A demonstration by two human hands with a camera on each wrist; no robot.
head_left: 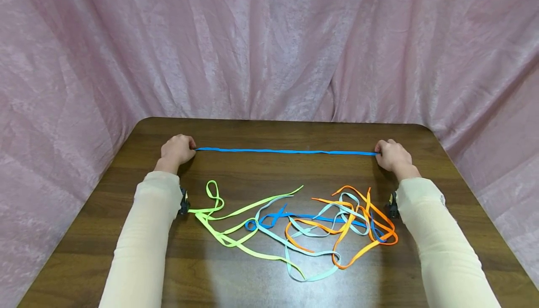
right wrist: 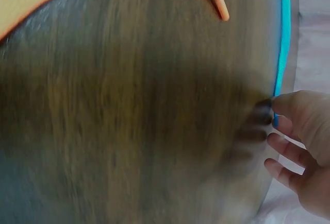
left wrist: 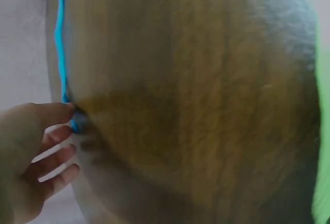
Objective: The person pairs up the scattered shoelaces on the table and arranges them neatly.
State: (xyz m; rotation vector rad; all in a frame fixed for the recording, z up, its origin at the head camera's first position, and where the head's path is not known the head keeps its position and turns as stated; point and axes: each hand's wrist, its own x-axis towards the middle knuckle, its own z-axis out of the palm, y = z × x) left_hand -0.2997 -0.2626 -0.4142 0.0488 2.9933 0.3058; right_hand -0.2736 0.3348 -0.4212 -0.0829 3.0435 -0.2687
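A blue shoelace (head_left: 286, 151) stretches nearly straight from side to side across the far part of the table. My left hand (head_left: 178, 150) pinches its left end between thumb and index finger, and the tip pokes out below them in the left wrist view. At the other end, my right hand (head_left: 393, 155) pinches the lace the same way; a bit of blue tip (right wrist: 276, 120) shows under the thumb in the right wrist view. The remaining fingers of both hands are loosely bent, holding nothing.
Nearer me on the brown wooden table (head_left: 286, 177) lie a yellow-green lace (head_left: 223, 238), a tangled orange lace (head_left: 363, 252), a pale blue lace (head_left: 275, 237) and a darker blue lace (head_left: 303, 215). Pink curtains (head_left: 269, 46) hang behind the table and at both sides.
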